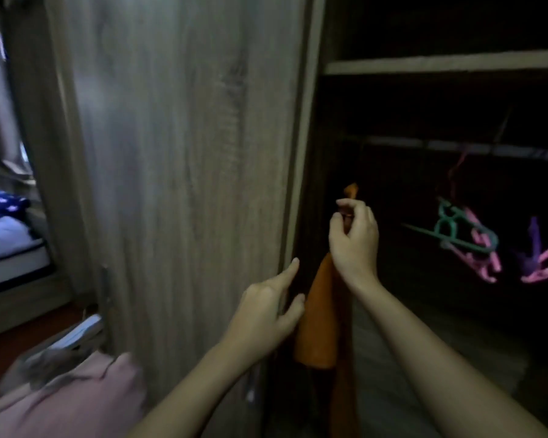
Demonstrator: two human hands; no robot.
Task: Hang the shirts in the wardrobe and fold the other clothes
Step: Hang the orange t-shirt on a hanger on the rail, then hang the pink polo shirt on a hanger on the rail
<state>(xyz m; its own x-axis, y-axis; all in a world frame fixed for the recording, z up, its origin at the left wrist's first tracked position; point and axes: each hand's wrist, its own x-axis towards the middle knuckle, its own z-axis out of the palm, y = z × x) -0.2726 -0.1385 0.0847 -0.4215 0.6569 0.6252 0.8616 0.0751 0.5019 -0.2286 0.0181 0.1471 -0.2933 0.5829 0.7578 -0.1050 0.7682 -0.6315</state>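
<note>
An orange garment [317,314] hangs down inside the dark wardrobe, just right of the wooden door [184,172]. My right hand [355,238] is closed around its top end, where an orange tip sticks up above my fingers. My left hand [266,311] is open, its index finger against the door's edge and its thumb close to the orange cloth. A rail [456,147] runs across the wardrobe above and right of my right hand. Whether a hanger is inside the garment is hidden.
Empty green [450,230], pink [484,257] and purple [533,245] hangers dangle from the rail at right. A shelf [440,63] sits above. At left are a bed with a blue starred pillow [0,203], and pinkish cloth [67,403] at the bottom left.
</note>
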